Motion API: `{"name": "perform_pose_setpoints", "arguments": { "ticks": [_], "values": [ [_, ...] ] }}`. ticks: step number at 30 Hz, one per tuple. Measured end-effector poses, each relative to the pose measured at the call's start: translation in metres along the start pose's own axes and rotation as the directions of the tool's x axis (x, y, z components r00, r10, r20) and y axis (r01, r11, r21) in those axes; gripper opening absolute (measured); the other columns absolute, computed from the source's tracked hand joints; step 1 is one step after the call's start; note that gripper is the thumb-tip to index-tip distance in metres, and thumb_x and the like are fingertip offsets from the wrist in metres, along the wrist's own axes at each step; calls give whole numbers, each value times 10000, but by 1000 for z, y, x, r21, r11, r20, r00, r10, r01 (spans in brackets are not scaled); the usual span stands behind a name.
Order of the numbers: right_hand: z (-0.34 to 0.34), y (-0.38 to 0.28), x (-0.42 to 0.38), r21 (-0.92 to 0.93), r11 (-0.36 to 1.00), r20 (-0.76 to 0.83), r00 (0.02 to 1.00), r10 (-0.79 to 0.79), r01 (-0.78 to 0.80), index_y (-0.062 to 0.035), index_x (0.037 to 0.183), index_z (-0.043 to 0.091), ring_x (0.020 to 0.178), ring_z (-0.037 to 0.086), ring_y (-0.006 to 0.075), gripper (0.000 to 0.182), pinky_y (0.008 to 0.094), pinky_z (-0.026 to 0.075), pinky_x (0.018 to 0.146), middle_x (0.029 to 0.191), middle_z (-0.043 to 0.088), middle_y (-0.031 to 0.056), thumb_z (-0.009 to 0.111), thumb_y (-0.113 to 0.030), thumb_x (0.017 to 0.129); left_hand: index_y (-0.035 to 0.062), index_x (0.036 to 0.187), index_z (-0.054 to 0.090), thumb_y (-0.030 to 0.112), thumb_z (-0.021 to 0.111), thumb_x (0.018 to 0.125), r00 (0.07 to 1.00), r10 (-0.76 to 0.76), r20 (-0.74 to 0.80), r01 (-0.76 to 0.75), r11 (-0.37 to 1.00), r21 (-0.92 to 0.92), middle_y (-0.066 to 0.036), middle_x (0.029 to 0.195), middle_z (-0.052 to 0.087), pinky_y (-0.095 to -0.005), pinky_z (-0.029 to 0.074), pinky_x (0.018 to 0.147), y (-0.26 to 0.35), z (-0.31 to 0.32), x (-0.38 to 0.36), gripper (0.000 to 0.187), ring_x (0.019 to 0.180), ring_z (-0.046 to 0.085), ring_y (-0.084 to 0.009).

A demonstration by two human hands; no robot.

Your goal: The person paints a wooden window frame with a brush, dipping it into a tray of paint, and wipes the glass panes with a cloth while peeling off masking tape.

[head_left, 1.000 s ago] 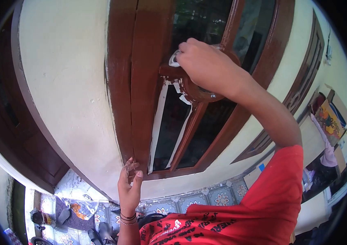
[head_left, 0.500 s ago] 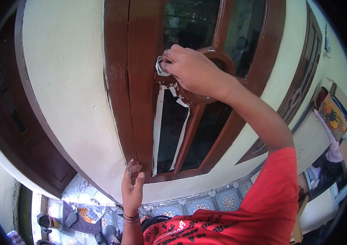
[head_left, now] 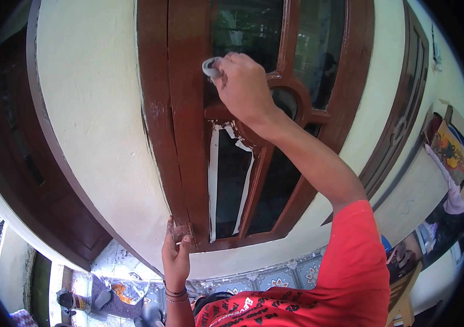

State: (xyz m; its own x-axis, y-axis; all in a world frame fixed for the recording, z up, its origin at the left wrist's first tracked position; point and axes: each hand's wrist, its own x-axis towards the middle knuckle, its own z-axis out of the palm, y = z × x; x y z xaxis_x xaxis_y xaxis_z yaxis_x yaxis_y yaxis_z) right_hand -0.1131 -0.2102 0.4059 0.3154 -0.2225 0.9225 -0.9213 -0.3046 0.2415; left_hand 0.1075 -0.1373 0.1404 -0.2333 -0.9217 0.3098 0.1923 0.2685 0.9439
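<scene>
Moved since the earlier frame: right hand (head_left: 243,82) and its folded pale piece (head_left: 208,67) have gone higher up the brown door (head_left: 191,103), from beside the end of the short cross rail (head_left: 218,113) to above it; the left hand (head_left: 176,264) is still low by the door's edge.
Far left, 9 o'clock: a dark brown panelled door (head_left: 11,125), then the cream wall (head_left: 93,120).
Floor, 7 o'clock: clear plastic with orange bits (head_left: 124,292) on the patterned tiles (head_left: 278,282).
Left hand, 7 o'clock: upright, with thumb and fingers apart beside a small brownish patch near the door's lower edge; whether its grip has hold of anything, I cannot tell. Bands circle the wrist.
Lower pane, centre: dark glass (head_left: 231,177) edged with white strips (head_left: 213,185), ragged at the top.
Folded piece, 12 o'clock: at the left of the upper pane (head_left: 248,32), its loop sticking out leftward; contact with the door is unclear.
Right hand, 12 o'clock: grip closed, fingertips pinching the folded piece, forearm slanting down toward 4 o'clock.
Red shirt, 4 to 6 o'clock: its sleeve (head_left: 354,245) covers the right upper arm.
Far right, 3 o'clock: a printed box (head_left: 450,148) with a pale purple cloth (head_left: 453,199) hanging below.
</scene>
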Motion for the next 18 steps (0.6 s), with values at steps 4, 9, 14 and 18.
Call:
{"name": "perform_pose_setpoints", "arguments": {
  "ticks": [4,9,14,18],
  "values": [
    [5,4,20,-28,999,-124,992,21,-24,10,801,634,781,578,315,86,400,480,734,800,601,151,603,-46,743,23,1438,233,35,504,909,999,28,-19,-28,1000,0,-105,1089,564,-228,473,703,-4,-2,1,594,847,577,-120],
    [7,21,59,-196,980,-289,956,-43,-15,-12,790,655,684,609,281,88,384,489,632,737,619,127,634,-94,770,7,1434,228,22,495,902,999,10,-48,-8,999,42,-118,1092,575,-231,472,730,5,-4,-3,596,865,569,-126],
    [-5,26,108,-202,977,-376,926,-18,-63,0,781,663,801,629,372,174,414,508,700,855,654,199,562,-133,831,37,1439,240,31,506,902,996,7,-90,-2,999,51,-121,1093,569,-239,481,703,14,-7,-15,599,873,579,-138],
    [-46,4,87,429,842,-213,869,446,-327,-20,813,658,708,604,243,125,355,475,611,784,635,115,605,-133,807,12,1421,270,57,509,905,994,11,-108,-8,1000,24,-128,1097,573,-242,480,711,23,-10,-26,570,883,576,-141]
  ]
}}
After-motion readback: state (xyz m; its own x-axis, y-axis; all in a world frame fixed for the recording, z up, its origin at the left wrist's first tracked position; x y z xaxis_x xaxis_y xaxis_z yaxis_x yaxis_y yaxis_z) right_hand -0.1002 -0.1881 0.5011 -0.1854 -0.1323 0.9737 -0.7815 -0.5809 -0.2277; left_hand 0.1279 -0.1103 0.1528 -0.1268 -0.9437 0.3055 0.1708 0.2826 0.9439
